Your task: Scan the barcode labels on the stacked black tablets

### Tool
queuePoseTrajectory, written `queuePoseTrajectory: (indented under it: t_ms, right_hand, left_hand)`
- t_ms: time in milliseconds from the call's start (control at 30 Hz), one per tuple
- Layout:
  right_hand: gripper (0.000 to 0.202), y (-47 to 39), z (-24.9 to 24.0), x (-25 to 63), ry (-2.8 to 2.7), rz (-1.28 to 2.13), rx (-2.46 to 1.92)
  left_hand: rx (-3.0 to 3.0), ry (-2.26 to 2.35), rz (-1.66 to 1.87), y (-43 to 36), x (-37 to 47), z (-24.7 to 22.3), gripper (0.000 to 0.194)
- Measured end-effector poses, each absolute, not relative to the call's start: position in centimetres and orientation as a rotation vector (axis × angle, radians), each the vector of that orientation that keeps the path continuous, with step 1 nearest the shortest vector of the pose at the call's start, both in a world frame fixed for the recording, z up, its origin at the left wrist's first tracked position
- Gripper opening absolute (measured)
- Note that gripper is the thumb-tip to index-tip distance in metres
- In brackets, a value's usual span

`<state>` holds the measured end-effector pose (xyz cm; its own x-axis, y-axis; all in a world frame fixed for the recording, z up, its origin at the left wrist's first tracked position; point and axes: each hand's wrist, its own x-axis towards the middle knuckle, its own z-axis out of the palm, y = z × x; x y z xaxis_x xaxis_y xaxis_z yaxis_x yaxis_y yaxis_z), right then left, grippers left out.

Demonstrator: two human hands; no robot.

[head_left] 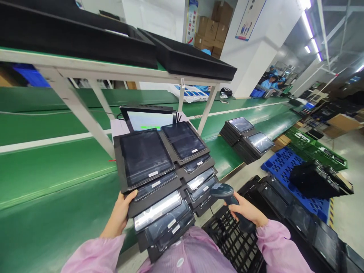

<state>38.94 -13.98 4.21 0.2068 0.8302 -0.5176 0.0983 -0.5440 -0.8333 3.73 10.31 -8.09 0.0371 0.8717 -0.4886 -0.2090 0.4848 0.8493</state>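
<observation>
The left hand [121, 214] grips the near left corner of a flat black tray [143, 161], thumb on top and fingers curled under its edge. The tray carries a dark glossy tablet with a small white label near its lower edge. It tops a fanned, stepped stack of like trays [170, 212] that overhangs the near edge of the green table [42, 189] toward the person's chest; a second stack [186, 144] sits touching it on the right.

The right hand [246, 210] is clenched around the handle of a dark grey barcode scanner [224, 191], whose rounded matte head points at the lower trays of the stack, just beside them.

Behind the stacks stands an upright monitor [148, 119] with a lit pale screen. The table surface is smooth and matte, with open room to the left of the stacks. A white metal frame [76, 102] rises from it, its slanted legs close behind the stacks, bearing long black foam trays [187, 60] overhead.

Further right along the table, well apart, lie two more piles of tablets [246, 138]. Below the right hand is a black plastic lattice crate [233, 239], and beyond it a blue pallet [284, 167] on the floor. Both sleeves are pink.
</observation>
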Motion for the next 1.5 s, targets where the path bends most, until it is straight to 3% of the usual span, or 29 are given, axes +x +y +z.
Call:
queuePoseTrajectory:
  t_ms: [233,700,900,1167,1500]
  right_hand:
    - [0.049,-16.6,2.0,40.7,-0.796,1.462,-1.849]
    - [0.065,-17.4,1.1,40.4,-0.830,1.524,-1.822]
    - [0.092,-17.1,0.7,33.6,-0.919,1.784,-1.732]
    - [0.093,-16.7,-0.1,26.8,-1.182,1.571,-1.811]
    - [0.093,-18.2,-0.3,25.0,-1.141,1.530,-1.840]
  left_hand:
    - [0.583,1.362,0.896,9.9,4.2,-6.7,0.031]
    - [0.550,1.410,0.900,10.0,4.2,-6.8,0.029]
    - [0.585,1.383,0.916,9.7,4.3,-6.6,0.035]
    - [0.657,1.314,0.927,10.0,3.8,-7.5,0.057]
    - [0.753,1.190,0.965,10.0,3.4,-8.7,0.063]
